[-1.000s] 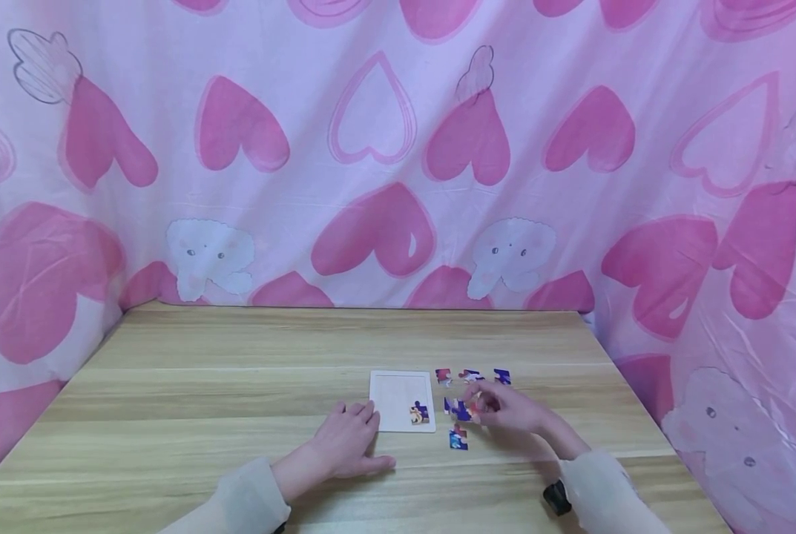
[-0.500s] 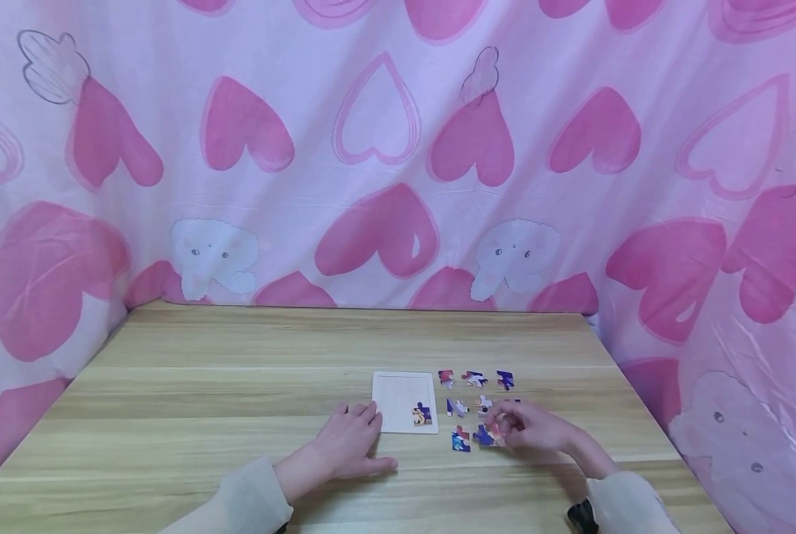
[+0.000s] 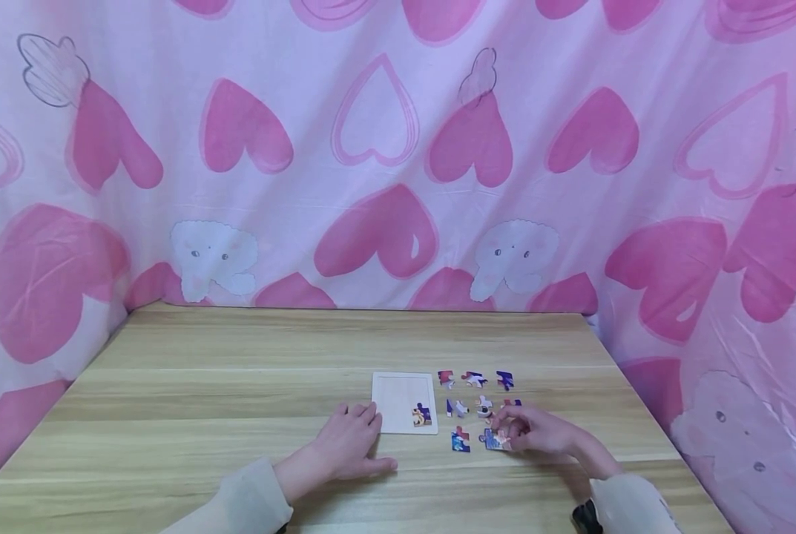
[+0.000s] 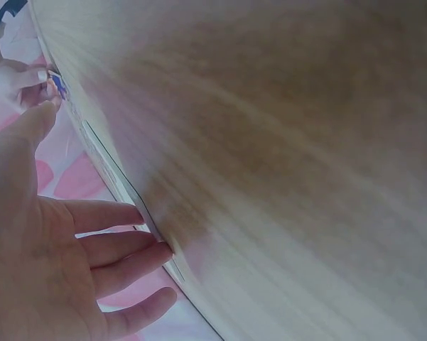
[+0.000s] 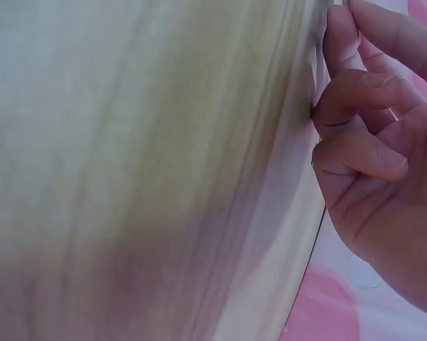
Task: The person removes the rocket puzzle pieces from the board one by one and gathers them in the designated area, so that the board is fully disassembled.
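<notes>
My left hand [image 3: 344, 443] lies on the table with its fingertips at the left edge of a white puzzle tray [image 3: 392, 400]; its fingers look fairly straight in the left wrist view. One puzzle piece [image 3: 422, 415] sits in the tray's lower right corner. To the right of the tray, my right hand [image 3: 539, 432] pinches a blue and pink puzzle piece [image 3: 495, 439] between thumb and fingers. In the right wrist view the remaining fingers [image 5: 359, 153] are curled, and the pinched piece is barely visible there.
Several loose puzzle pieces lie in rough rows right of the tray, among them a red one [image 3: 446, 379], a dark blue one [image 3: 505, 380] and a red and blue one [image 3: 461, 439]. A pink heart-patterned curtain [image 3: 371, 222] surrounds the wooden table [image 3: 237, 386].
My right hand has moved right and nearer to me, bringing the puzzle piece to the front row. The held piece is now turned differently. My left hand has stayed by the tray.
</notes>
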The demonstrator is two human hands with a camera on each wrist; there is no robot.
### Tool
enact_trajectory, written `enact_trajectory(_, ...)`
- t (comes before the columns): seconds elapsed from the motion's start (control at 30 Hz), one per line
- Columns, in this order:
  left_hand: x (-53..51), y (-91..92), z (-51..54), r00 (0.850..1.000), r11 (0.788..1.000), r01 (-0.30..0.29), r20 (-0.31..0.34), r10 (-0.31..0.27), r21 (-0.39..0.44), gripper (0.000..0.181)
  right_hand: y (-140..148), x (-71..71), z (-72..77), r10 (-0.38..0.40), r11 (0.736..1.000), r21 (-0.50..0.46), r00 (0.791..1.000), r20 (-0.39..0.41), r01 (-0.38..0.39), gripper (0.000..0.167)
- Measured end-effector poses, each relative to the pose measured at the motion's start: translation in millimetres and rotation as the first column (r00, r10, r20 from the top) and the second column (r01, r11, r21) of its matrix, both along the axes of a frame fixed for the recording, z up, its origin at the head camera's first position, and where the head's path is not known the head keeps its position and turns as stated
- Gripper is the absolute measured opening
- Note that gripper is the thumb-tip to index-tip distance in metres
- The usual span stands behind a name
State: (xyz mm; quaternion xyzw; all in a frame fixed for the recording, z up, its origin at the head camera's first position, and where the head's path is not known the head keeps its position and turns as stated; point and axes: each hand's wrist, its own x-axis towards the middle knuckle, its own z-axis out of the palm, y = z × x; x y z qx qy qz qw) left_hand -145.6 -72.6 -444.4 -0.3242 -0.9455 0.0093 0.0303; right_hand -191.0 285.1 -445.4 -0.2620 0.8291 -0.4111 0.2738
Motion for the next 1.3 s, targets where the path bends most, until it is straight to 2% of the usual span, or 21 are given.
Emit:
enact_trajectory(0.23, -0.8, 0.1, -1.4, 1.000, 1.000, 0.005, -0.001, -0.005, -0.003, 0.083, 3, -3.4, 1.6, 0.026, 0.999, 0.026, 0.999, -0.030, -0.025, 0.031)
enact_trajectory(0.33, -0.7, 0.0, -1.0, 1.000, 1.000, 0.004, 0.001, -0.004, 0.000, 0.083, 3, -3.4, 2.9, -0.009, 0.999, 0.036, 0.999, -0.040, 0.010, 0.029)
enact_trajectory(0.5, -0.2, -0.4, 0.4, 1.000, 1.000, 0.001, 0.011, -0.001, 0.005, 0.082, -4, -3.7, 4.6, -0.049, 0.999, 0.013, 0.989, -0.138, 0.052, 0.024)
enact_trajectory(0.73, 0.8, -0.7, 1.7, 1.000, 1.000, 0.005, 0.003, -0.005, 0.001, 0.081, -28, -5.6, 5.2, -0.116, 0.990, 0.054, 0.969, -0.217, 0.131, 0.018)
enact_trajectory(0.83, 1.0, -0.6, 2.4, 1.000, 1.000, 0.006, 0.002, -0.006, 0.003, 0.081, -43, -3.5, 10.9, -0.137, 0.985, 0.067, 0.964, -0.230, 0.156, 0.017)
enact_trajectory(0.97, 0.9, -0.3, 2.3, 1.000, 1.000, 0.006, 0.006, -0.006, 0.005, 0.081, -59, -4.0, 11.8, -0.128, 0.989, 0.047, 0.964, -0.234, 0.143, 0.016)
enact_trajectory(1.0, 0.8, -0.2, 2.0, 1.000, 1.000, 0.005, 0.006, -0.005, 0.003, 0.081, -61, -6.3, 7.1, -0.121, 0.990, 0.045, 0.963, -0.242, 0.136, 0.016)
enact_trajectory(1.3, -0.2, -0.2, -0.9, 1.000, 1.000, 0.007, 0.006, -0.007, 0.007, 0.081, -94, -13.3, 1.9, -0.050, 0.997, 0.039, 0.952, -0.301, 0.064, 0.020)
